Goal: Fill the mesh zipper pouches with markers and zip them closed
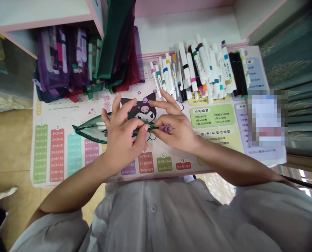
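Observation:
A green zip pouch [89, 137] lies across the desk mat with its mouth gaping at the left end. White pens [100, 124] show inside it, partly hidden behind my left hand. My left hand [124, 134] is over the pouch, thumb and index finger pinched at its zip near the right end, other fingers raised. Close beside it, my right hand [175, 127] pinches the right tip of the pouch between thumb and fingers. The zip pull itself is too covered by the fingertips to make out.
Many loose markers [215, 70] lie in a row at the back right. Purple pouches [55, 78] with pens in them and a stack of green and red pouches [116, 45] stand back left. A blurred-out phone-like object [267, 117] is at the right edge of the printed mat [93, 175].

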`<state>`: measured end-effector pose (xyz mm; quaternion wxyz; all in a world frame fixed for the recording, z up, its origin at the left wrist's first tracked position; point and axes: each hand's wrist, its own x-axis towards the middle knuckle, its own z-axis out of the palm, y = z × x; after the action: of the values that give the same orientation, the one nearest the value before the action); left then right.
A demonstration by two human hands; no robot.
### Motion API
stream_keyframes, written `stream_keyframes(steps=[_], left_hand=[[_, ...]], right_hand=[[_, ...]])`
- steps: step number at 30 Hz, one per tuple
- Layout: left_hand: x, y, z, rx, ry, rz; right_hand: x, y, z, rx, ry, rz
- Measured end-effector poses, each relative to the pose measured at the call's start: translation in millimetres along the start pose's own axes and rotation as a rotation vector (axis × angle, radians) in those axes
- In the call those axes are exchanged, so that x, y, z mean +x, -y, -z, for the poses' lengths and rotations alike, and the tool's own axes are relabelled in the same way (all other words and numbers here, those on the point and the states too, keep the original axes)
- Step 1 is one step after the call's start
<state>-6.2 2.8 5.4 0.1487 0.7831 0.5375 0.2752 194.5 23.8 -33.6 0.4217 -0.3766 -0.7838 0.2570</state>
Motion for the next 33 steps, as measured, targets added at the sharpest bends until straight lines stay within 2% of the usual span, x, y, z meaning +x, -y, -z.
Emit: stream_keyframes(steps=[6, 22, 33], left_hand=[[0, 0, 4.0, -0.014, 0.044, 0.021], [0, 2, 6.7, 0.044, 0.005, -0.039], [1, 6, 11.4, -0.015, 0.025, 0.047]], right_hand=[[0, 0, 1, 0.006, 0.021, -0.009], [0, -1, 1, -0.01, 0.003, 0.019], [2, -2, 4, 0.029, 0.024, -0.022]])
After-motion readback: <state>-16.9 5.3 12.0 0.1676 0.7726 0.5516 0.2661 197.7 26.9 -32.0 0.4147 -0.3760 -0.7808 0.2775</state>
